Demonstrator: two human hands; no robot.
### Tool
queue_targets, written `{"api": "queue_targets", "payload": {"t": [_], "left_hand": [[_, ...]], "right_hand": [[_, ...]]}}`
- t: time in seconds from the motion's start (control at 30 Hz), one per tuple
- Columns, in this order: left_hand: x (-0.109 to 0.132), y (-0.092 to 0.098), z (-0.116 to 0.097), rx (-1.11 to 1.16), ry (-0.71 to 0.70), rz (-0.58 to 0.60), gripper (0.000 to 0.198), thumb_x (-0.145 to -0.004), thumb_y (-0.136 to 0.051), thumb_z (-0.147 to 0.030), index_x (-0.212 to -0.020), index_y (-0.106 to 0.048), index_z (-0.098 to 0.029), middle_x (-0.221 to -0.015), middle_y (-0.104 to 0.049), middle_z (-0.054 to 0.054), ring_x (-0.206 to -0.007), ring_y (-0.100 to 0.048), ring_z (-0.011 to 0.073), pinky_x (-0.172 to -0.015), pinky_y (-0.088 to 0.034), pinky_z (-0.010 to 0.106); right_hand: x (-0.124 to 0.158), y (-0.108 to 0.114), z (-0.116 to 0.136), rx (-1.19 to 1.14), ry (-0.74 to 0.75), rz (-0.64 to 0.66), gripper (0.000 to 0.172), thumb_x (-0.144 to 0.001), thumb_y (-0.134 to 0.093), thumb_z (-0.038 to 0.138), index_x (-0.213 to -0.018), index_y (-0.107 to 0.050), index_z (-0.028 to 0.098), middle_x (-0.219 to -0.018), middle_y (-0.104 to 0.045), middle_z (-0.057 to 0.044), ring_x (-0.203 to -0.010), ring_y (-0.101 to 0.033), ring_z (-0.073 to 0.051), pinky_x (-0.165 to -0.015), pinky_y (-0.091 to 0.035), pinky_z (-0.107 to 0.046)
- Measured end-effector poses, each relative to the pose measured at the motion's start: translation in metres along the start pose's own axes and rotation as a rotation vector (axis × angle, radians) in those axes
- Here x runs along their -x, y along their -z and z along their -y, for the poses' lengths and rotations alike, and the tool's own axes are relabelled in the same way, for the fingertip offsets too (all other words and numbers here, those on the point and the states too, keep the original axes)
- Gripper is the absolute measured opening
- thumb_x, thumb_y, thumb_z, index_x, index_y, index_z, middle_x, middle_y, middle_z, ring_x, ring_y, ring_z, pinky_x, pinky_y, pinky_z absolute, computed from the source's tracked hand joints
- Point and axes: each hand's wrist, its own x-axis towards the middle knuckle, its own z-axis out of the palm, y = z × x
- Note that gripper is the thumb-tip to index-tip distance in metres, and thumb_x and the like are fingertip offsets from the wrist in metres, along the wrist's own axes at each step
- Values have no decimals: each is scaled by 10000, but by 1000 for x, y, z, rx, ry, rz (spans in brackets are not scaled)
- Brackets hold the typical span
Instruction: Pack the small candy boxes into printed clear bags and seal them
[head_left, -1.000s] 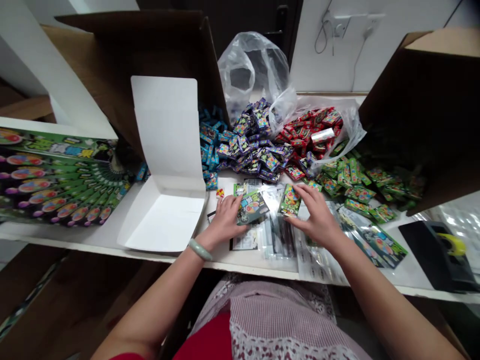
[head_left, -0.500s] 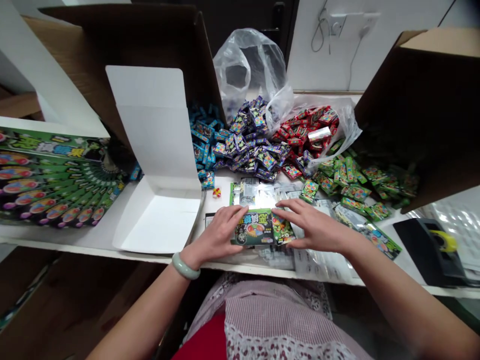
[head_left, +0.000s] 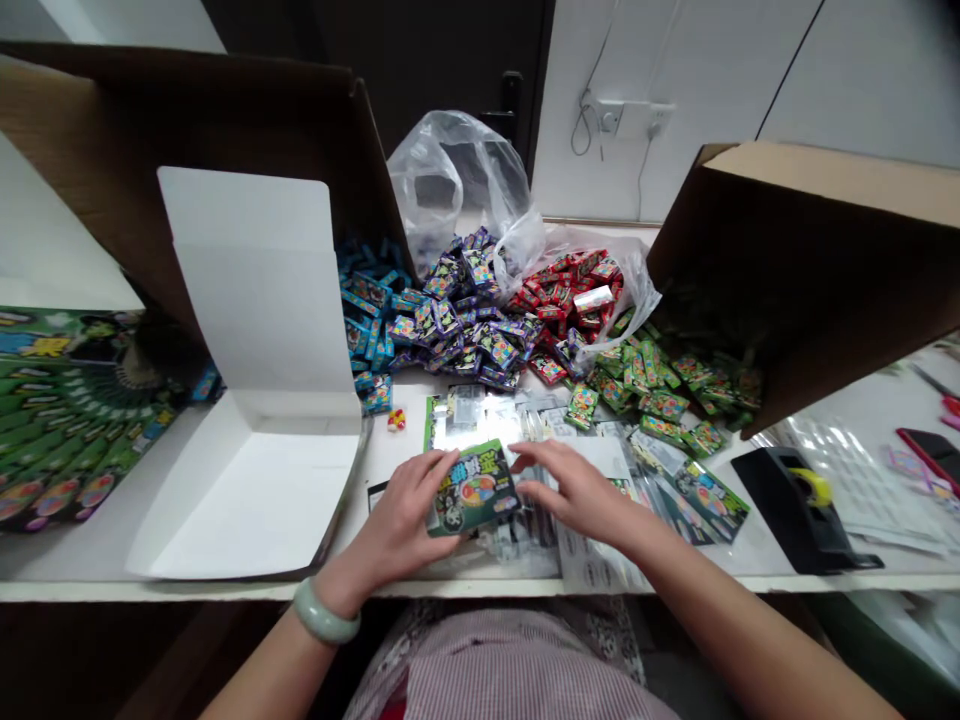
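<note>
My left hand [head_left: 409, 505] is closed around the left end of a small green and black printed box [head_left: 476, 490], which is tilted above the table. Close to the box's right end is my right hand [head_left: 574, 490], its fingers bent and apart with nothing visible in them; whether a fingertip touches the box I cannot tell. Beneath both hands lie clear plastic sleeves and printed sheets [head_left: 525, 420]. Beyond them are heaped little candy packets: blue [head_left: 367, 320], purple [head_left: 465, 320], red [head_left: 566, 285] and green [head_left: 645, 375].
An open white carton [head_left: 255, 490] stands at left, before a large brown box [head_left: 300, 120]. Another brown box [head_left: 825, 250] lies on its side at right. A black tape dispenser [head_left: 795, 510] sits near the front edge. Fanned green printed cards [head_left: 67, 430] lie far left.
The box has turned and tilted in my left hand. The small packet beside its right end no longer shows, and my right hand has come off it. The view has shifted right.
</note>
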Motion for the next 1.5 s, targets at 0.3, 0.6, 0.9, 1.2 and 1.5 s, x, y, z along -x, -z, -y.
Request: {"api": "queue_targets", "payload": {"t": [0.3, 0.6, 0.9, 1.2, 1.5], "left_hand": [[1, -4, 9, -1, 46, -35, 943, -708, -734, -269, -1486, -201, -249, -1350, -424, 141, -1240, -451, 336, -1038, -429, 518], [15, -4, 18, 15, 110, -54, 897, -736, -708, -273, -1480, -209, -239, -1349, -422, 142, -1231, -464, 333, -1042, -434, 518], [13, -2, 19, 48, 134, -46, 885, -755, -716, -344, -1482, -218, -256, -1343, -425, 126, -1247, -457, 329, -1070, -411, 509], [20, 1, 11, 57, 153, -36, 874, -769, -709, -343, -1480, -209, -251, -1341, -413, 136, -1256, -435, 321, -1078, -391, 522], [16, -3, 12, 19, 98, -4, 933, -722, -748, -322, -1483, -216, -229, -1344, -420, 157, -1244, -443, 339, -1056, -406, 522]], "right_hand": [[-91, 40, -91, 640, -172, -76, 346, -925, -424, 118, -1233, -580, 126, -1273, -599, -176, -1245, -473, -308, -1016, -337, -475], [-120, 56, -127, 544, -177, -132, 272, -888, -474, 163, -1117, -618, 134, -1107, -675, -159, -1139, -547, -293, -1001, -334, -470], [-54, 41, -106, -250, -82, -104, 213, -810, -616, 313, -976, -626, 181, -929, -676, -40, -856, -636, -189, -792, -503, -341], [-28, 28, -87, 640, -123, -15, 486, -847, -486, 78, -1290, -569, 260, -1394, -497, -119, -1305, -386, -308, -1019, -311, -507], [-30, -7, -45, 558, -250, -167, 624, -726, -675, 428, -1262, -532, 143, -1217, -575, -165, -1121, -506, -338, -961, -383, -482]]}}
